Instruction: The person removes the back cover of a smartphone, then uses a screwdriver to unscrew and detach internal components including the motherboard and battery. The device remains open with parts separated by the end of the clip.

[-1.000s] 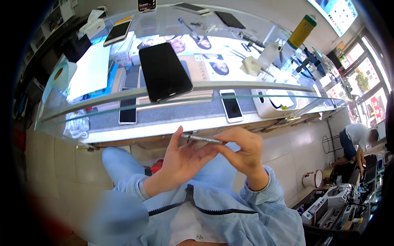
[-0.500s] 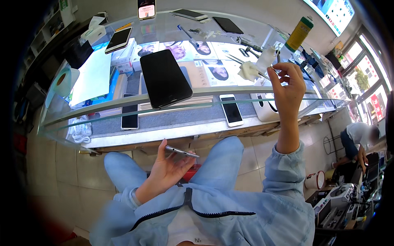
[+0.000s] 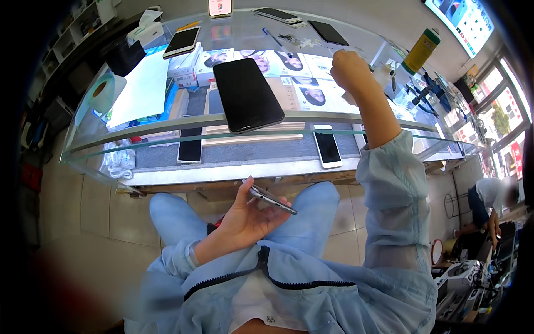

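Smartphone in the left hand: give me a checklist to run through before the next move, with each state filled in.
1. Left hand has hold of the smartphone: ok, it is between thumb and fingers.
2. Right hand steadying that smartphone: not ok, it is reached out over the glass counter.
3. What the right hand holds, if anything: cannot tell, the fingertips are hidden.
4. Held smartphone above the counter: not ok, it is in front of it, over the lap.
5. Held smartphone's screen: cannot tell, the view is mostly of its edge.
6. Large black phone clear of the front metal rail: not ok, its lower end overlaps it in view.
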Tool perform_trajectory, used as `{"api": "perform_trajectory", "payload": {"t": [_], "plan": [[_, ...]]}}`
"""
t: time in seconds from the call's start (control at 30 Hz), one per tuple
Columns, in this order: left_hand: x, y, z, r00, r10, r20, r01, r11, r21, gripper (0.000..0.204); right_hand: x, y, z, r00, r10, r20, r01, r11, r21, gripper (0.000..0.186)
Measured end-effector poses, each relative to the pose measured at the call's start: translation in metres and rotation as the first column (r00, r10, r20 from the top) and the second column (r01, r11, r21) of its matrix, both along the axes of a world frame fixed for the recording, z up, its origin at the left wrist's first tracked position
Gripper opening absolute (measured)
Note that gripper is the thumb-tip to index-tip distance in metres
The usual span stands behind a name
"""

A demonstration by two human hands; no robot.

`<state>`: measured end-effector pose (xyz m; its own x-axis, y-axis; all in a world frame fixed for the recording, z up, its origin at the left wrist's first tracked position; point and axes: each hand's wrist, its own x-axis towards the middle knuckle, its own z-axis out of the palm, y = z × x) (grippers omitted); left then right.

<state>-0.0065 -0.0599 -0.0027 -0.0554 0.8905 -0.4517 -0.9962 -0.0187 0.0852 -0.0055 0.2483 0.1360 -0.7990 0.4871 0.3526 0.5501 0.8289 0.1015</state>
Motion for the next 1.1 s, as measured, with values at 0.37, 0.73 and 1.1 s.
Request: {"api": "perform_trajectory", "payload": {"t": [0.37,0.73,1.1], "plan": [[-0.003,0.0,0.003,1.0,0.008,0.006,-0.008,0.999,0.044,0.073,-0.016,-0.017,-0.008,0.955,0.282,-0.096,-0.29,0.954,-0.081,0.022],[-0.008,-0.002,-0.001,0.999,0.041,-0.029,-0.039,0.998,0.054,0.075,0.072,-0.115,-0.033,0.667,0.567,-0.483,-0.644,0.765,0.009,0.028],[-0.004,-0.008,-0.006,0.991,0.1,-0.09,-0.101,0.995,-0.008,0.054,0.129,-0.178,-0.111,0.562,-0.083,-0.823,-0.772,0.304,-0.558,0.016]]}}
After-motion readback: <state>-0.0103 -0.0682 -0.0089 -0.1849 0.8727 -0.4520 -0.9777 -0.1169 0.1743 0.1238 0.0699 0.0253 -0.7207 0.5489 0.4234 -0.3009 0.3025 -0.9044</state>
